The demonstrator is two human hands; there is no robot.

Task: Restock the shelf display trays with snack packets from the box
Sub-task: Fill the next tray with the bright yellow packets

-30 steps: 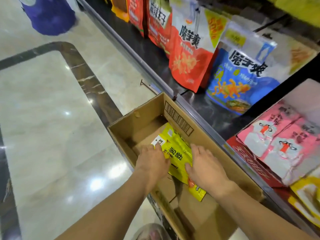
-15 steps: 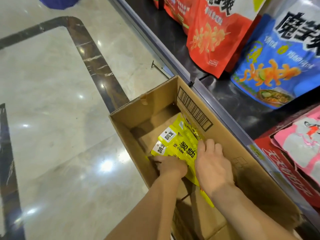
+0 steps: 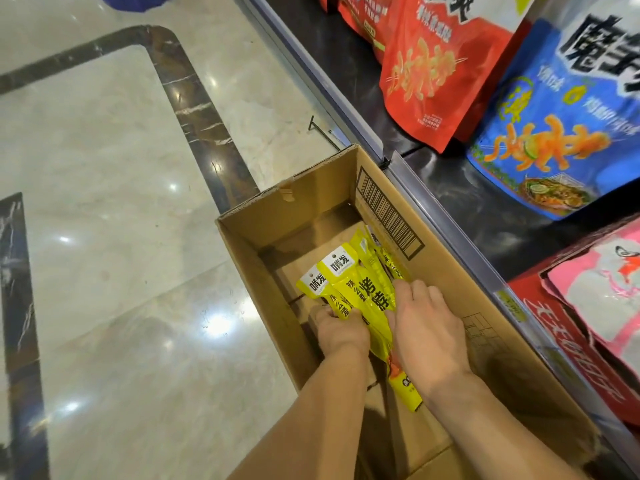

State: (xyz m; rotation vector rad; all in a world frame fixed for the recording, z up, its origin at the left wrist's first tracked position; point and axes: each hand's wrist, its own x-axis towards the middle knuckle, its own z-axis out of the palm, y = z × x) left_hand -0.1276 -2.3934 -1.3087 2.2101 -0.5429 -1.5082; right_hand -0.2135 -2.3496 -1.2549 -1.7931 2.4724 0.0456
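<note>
Shelving crowds the right: its grey edge rail touches the open brown cardboard box, with a red snack bag and a blue snack bag standing behind. Near the box's right wall, the left hand grips yellow foil snack packets; the right hand curls over them, apparently gripping too. Glossy cream marble floor spreads to the left.

- Pretty much just two bare hands in shot, the left hand and the right hand
- left forearm and right forearm are both bare right down to the bottom edge
- knuckles show clearly on the right hand
</note>
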